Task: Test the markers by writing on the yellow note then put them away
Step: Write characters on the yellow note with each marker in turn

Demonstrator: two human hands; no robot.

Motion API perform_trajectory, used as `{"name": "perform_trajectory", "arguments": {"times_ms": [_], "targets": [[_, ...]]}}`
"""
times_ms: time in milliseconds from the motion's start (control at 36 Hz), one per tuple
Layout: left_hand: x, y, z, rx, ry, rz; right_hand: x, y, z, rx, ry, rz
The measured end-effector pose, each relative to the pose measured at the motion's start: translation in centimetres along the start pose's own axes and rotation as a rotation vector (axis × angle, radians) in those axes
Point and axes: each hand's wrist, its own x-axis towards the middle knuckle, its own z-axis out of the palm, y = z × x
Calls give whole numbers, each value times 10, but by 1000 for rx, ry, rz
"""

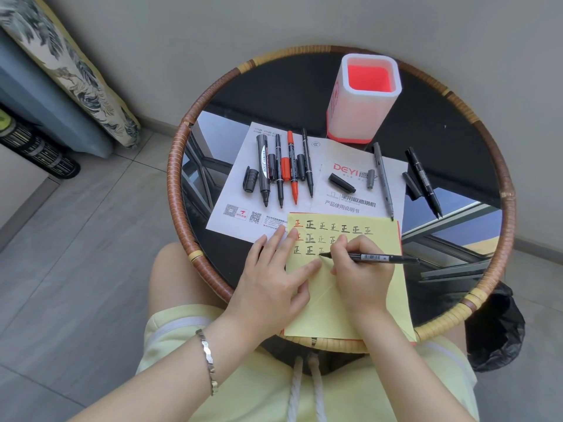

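A yellow note [370, 303] lies at the near edge of the round table, with rows of written characters on its top part. My right hand [358, 274] grips a thin black marker [377, 257], its tip touching the note in the third row. My left hand [274, 275] lies flat on the note's left edge, fingers spread. Several uncapped markers lie on white paper beyond: a thick black marker [263, 170], a red marker [292, 169], a grey marker [384, 181] and a black marker [425, 182], with loose caps beside them.
A white and red pen holder [364, 117] stands at the back of the table. The dark glass table has a woven rim [175, 166]. White instruction sheets [234, 214] lie under the markers. A black bag [496, 327] sits on the floor at right.
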Motion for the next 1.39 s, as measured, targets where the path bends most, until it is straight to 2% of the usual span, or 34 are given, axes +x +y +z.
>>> {"name": "perform_trajectory", "arguments": {"times_ms": [195, 389, 528, 667, 861, 1000, 1139, 1389], "targets": [[0, 1, 0, -5, 3, -5, -1, -2, 2, -12, 24, -42], [1, 1, -1, -8, 6, -5, -1, -5, 1, -12, 88, -10], [1, 1, -1, -4, -1, 0, 4, -9, -5, 40, 95, 139], [1, 1, -1, -3, -4, -1, 14, -21, -21, 169, 9, 289], [2, 1, 0, -13, 0, -2, 50, -42, -53, 99, -257, 348], [1, 0, 0, -16, -3, -2, 81, -61, -61, -293, -354, 149], [1, 0, -1, -22, -9, -6, 117, -67, -47, -673, -567, 70], [1, 0, -1, -20, 1, 6, 133, -48, -12, -908, -502, 64]]}}
